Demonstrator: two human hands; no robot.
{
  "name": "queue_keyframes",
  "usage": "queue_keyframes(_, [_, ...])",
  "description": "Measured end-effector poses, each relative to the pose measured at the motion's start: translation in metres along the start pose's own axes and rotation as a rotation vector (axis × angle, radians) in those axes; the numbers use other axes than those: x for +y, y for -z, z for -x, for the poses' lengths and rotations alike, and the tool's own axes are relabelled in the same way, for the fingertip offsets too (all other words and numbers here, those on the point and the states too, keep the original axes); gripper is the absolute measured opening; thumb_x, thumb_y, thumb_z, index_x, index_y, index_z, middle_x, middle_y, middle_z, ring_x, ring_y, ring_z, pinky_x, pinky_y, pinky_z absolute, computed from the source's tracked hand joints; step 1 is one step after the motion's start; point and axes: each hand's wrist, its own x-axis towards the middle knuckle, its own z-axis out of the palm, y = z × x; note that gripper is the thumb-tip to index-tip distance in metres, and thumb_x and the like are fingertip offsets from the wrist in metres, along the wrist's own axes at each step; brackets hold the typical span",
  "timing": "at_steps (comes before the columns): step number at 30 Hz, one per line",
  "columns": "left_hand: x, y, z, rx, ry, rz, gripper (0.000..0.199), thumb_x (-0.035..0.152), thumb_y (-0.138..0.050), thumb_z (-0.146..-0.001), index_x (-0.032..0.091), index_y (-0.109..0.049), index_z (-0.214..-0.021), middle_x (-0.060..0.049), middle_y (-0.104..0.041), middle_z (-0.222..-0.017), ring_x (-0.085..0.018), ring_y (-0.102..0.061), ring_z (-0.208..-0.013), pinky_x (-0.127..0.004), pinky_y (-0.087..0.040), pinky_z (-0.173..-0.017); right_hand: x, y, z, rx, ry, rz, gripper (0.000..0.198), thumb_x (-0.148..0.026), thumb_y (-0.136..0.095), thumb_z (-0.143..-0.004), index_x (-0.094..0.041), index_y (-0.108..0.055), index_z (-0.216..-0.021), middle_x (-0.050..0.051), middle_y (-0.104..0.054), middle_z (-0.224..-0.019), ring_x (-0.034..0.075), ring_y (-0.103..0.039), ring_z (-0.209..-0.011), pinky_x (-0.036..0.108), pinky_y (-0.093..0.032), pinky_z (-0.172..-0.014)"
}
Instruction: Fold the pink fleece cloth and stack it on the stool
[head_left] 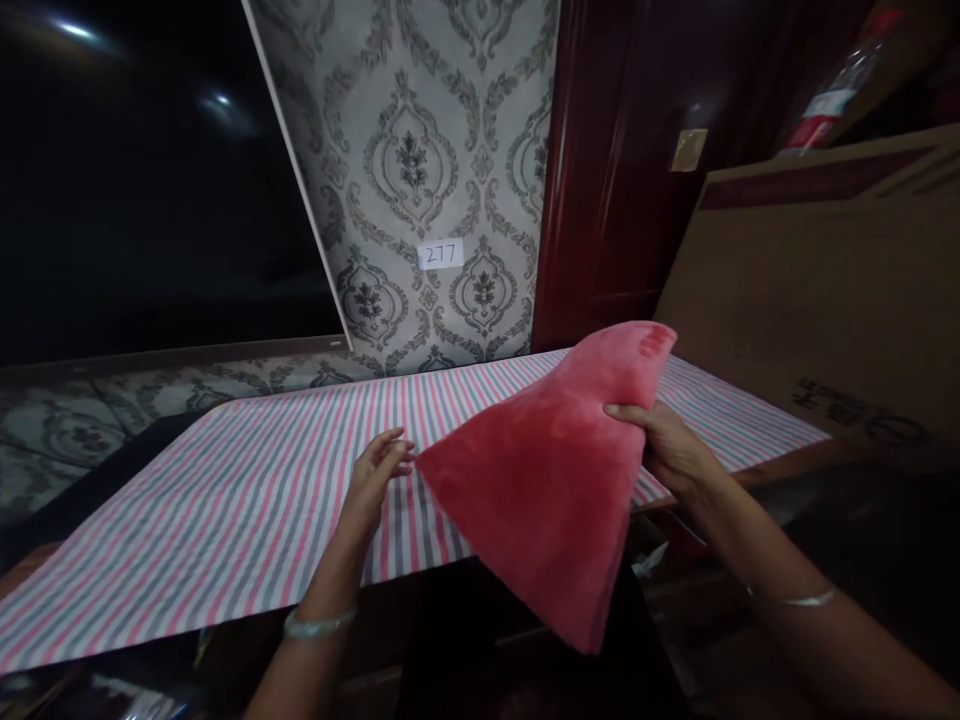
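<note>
Red plush cloth (540, 470), raised in front of and partly above the striped cover (277, 500), its lowest corner hanging past the front edge. The pile and soft folds suggest a light, limp, unbreakable material with little slip, best pinched at edges or corners. The right hand (675, 445) is closed on the right edge, thumb on the near face, fingers behind. The left hand (381, 465), half open with fingers loosely curled, lies just beside the left corner; contact cannot be told.
</note>
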Motion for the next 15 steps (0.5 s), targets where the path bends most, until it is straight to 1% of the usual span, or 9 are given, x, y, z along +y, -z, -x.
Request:
queue_keyframes(2, [-0.002,-0.016,-0.027,-0.149,0.068,-0.026,0.062,0.054,-0.08,-0.07,0.016,-0.064,-0.118,-0.014,-0.07,-0.112,-0.026,-0.066,-0.101,-0.035,-0.052,-0.084,-0.018,0.002,0.007,-0.039,0.036,0.052,0.04,-0.026,-0.086,-0.051,-0.016,-0.072,-0.087,0.006,-0.076,-0.084,0.023,-0.071,-0.072,0.031,-0.058,-0.069])
queue_keyframes(3, [-0.005,-0.027,-0.038,-0.219,0.097,-0.025,0.063,0.054,-0.079,-0.072,0.017,-0.064,-0.12,-0.015,-0.069,-0.116,-0.027,-0.066,-0.106,-0.037,-0.051,-0.089,-0.026,0.003,0.011,-0.061,0.047,0.079,0.039,-0.026,-0.086,-0.051,-0.016,-0.072,-0.087,0.006,-0.076,-0.084,0.023,-0.071,-0.072,0.032,-0.059,-0.07])
queue_keyframes(5, [-0.013,-0.055,-0.055,-0.381,0.193,0.023,0.058,0.052,-0.077,-0.076,0.017,-0.064,-0.121,-0.016,-0.07,-0.117,-0.028,-0.066,-0.108,-0.041,-0.049,-0.096,-0.042,0.006,0.02,-0.098,0.061,0.114,0.04,-0.026,-0.085,-0.052,-0.016,-0.072,-0.089,0.007,-0.076,-0.087,0.024,-0.071,-0.073,0.033,-0.059,-0.07])
queue_keyframes(7, [-0.024,-0.086,-0.062,-0.576,0.35,0.139,0.051,0.048,-0.075,-0.079,0.016,-0.066,-0.118,-0.015,-0.072,-0.113,-0.029,-0.067,-0.108,-0.043,-0.047,-0.101,-0.057,0.01,0.028,-0.116,0.064,0.127,0.042,-0.025,-0.085,-0.052,-0.017,-0.072,-0.092,0.007,-0.076,-0.088,0.024,-0.071,-0.073,0.034,-0.059,-0.069])
queue_keyframes(9, [-0.036,-0.113,-0.057,-0.737,0.499,0.297,0.045,0.046,-0.073,-0.082,0.016,-0.069,-0.115,-0.013,-0.074,-0.112,-0.029,-0.068,-0.109,-0.043,-0.047,-0.103,-0.068,0.014,0.035,-0.124,0.063,0.131,0.042,-0.025,-0.083,-0.054,-0.017,-0.071,-0.094,0.006,-0.075,-0.086,0.025,-0.071,-0.073,0.035,-0.06,-0.068])
queue_keyframes(10, [-0.041,-0.123,-0.051,-0.778,0.542,0.374,0.043,0.046,-0.071,-0.083,0.016,-0.07,-0.114,-0.012,-0.074,-0.113,-0.028,-0.068,-0.11,-0.042,-0.048,-0.103,-0.073,0.017,0.037,-0.126,0.061,0.131,0.041,-0.025,-0.082,-0.055,-0.018,-0.071,-0.094,0.006,-0.075,-0.084,0.025,-0.071,-0.073,0.036,-0.06,-0.068])
queue_keyframes(12, [-0.048,-0.135,-0.037,-0.782,0.547,0.485,0.042,0.047,-0.071,-0.083,0.016,-0.071,-0.111,-0.01,-0.075,-0.113,-0.027,-0.07,-0.107,-0.039,-0.05,-0.101,-0.08,0.023,0.041,-0.125,0.044,0.122,0.038,-0.024,-0.08,-0.057,-0.019,-0.07,-0.094,0.004,-0.074,-0.079,0.025,-0.071,-0.073,0.036,-0.06,-0.07])
queue_keyframes(13, [-0.048,-0.136,-0.03,-0.758,0.517,0.513,0.041,0.045,-0.073,-0.082,0.015,-0.072,-0.11,-0.01,-0.075,-0.112,-0.026,-0.071,-0.104,-0.037,-0.052,-0.099,-0.082,0.027,0.041,-0.118,0.028,0.113,0.035,-0.024,-0.079,-0.058,-0.019,-0.07,-0.092,0.003,-0.073,-0.076,0.025,-0.071,-0.072,0.036,-0.06,-0.07])
queue_keyframes(15, [-0.041,-0.129,-0.019,-0.692,0.427,0.512,0.041,0.04,-0.079,-0.078,0.014,-0.073,-0.109,-0.011,-0.076,-0.11,-0.026,-0.072,-0.101,-0.035,-0.054,-0.096,-0.084,0.036,0.04,-0.1,-0.028,0.105,0.029,-0.025,-0.078,-0.059,-0.02,-0.069,-0.086,0.003,-0.071,-0.069,0.024,-0.069,-0.066,0.036,-0.06,-0.067])
